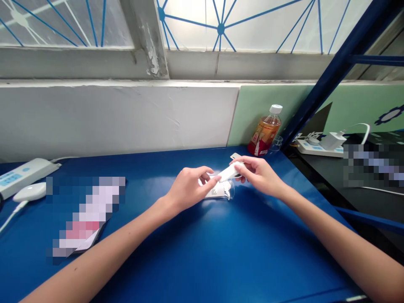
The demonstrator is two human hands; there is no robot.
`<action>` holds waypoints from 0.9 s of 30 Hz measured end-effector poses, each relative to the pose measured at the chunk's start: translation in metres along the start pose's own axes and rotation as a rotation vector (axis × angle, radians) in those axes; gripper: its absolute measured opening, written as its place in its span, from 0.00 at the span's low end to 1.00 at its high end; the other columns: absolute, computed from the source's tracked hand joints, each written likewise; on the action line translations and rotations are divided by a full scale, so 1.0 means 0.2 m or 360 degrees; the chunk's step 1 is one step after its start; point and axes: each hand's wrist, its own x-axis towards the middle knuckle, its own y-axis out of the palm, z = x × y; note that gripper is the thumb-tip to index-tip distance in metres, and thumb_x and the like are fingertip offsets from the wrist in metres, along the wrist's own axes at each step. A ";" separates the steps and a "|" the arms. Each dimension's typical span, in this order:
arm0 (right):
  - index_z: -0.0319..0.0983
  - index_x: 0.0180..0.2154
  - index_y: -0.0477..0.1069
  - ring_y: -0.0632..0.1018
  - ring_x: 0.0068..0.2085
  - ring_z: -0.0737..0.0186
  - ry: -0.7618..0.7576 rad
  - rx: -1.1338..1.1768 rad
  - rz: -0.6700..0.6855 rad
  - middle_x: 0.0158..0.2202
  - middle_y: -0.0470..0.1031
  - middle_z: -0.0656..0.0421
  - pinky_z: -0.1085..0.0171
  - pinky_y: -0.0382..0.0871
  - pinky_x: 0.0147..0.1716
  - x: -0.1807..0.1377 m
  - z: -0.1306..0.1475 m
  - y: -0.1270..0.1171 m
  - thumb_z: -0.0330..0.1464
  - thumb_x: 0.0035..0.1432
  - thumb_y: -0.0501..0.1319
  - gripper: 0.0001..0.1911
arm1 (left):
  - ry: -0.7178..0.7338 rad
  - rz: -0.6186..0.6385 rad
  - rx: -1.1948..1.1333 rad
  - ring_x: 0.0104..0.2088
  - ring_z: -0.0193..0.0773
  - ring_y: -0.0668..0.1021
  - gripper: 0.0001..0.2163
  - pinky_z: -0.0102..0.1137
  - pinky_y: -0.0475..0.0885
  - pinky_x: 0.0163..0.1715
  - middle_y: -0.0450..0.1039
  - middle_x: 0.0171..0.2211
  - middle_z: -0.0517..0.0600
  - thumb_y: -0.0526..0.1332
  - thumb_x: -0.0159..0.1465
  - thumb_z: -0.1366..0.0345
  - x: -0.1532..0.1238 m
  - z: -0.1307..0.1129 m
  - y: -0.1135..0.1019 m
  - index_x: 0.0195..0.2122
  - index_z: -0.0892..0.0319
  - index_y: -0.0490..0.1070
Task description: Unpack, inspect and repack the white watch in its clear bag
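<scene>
Both of my hands meet over the middle of the blue table (202, 261). My right hand (257, 174) grips a small white oblong piece (229, 171) by its far end. My left hand (189, 187) pinches the near end of the same white piece with thumb and forefinger. Just under the hands lies a clear plastic wrapper or case (221, 192) with small white parts inside. A small flat card-like item (235, 156) lies on the table just beyond my right hand.
An orange drink bottle (266, 131) with a white cap stands at the back by the green panel. A white power strip (22, 174) and a white rounded device (30, 192) sit at the far left. Another power strip (317, 147) with chargers lies on the right-hand table behind a blue frame post (334, 69).
</scene>
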 end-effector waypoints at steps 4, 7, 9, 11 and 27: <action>0.39 0.42 0.73 0.79 0.27 0.59 0.0059 -0.0227 -0.0121 0.30 0.76 0.57 0.63 0.73 0.26 -0.04 -0.09 0.02 0.42 0.64 0.57 0.15 | 0.0409 0.0210 0.0330 0.55 0.53 0.74 0.27 0.42 0.70 0.53 0.72 0.54 0.60 0.69 0.58 0.53 0.00 0.08 0.02 0.55 0.61 0.69; 0.40 0.39 0.73 0.76 0.24 0.60 0.0067 -0.0590 -0.0159 0.24 0.74 0.60 0.65 0.66 0.23 -0.03 -0.10 0.01 0.38 0.62 0.56 0.11 | 0.0444 0.0285 0.0370 0.56 0.52 0.73 0.26 0.44 0.69 0.53 0.71 0.55 0.60 0.68 0.59 0.54 0.00 0.12 0.04 0.55 0.60 0.68; 0.40 0.36 0.73 0.73 0.22 0.61 0.0099 -0.0858 -0.0182 0.21 0.71 0.61 0.65 0.61 0.22 -0.03 -0.09 -0.01 0.35 0.61 0.56 0.09 | 0.0440 0.0284 0.0390 0.55 0.52 0.73 0.24 0.44 0.70 0.52 0.72 0.54 0.60 0.68 0.60 0.55 0.00 0.12 0.05 0.54 0.60 0.68; 0.40 0.34 0.71 0.71 0.22 0.62 0.0166 -0.1034 -0.0175 0.19 0.70 0.62 0.65 0.58 0.23 -0.02 -0.09 -0.02 0.33 0.59 0.55 0.07 | 0.0448 0.0254 0.0397 0.53 0.52 0.74 0.22 0.44 0.71 0.51 0.72 0.53 0.60 0.67 0.61 0.56 0.00 0.13 0.05 0.54 0.61 0.68; 0.40 0.48 0.73 0.78 0.30 0.57 -0.0167 -0.1414 0.0135 0.29 0.78 0.57 0.61 0.66 0.28 -0.04 -0.10 -0.03 0.41 0.66 0.55 0.16 | 0.0528 0.0190 0.0427 0.51 0.51 0.74 0.22 0.44 0.72 0.50 0.73 0.51 0.60 0.66 0.62 0.55 -0.01 0.16 0.07 0.53 0.62 0.69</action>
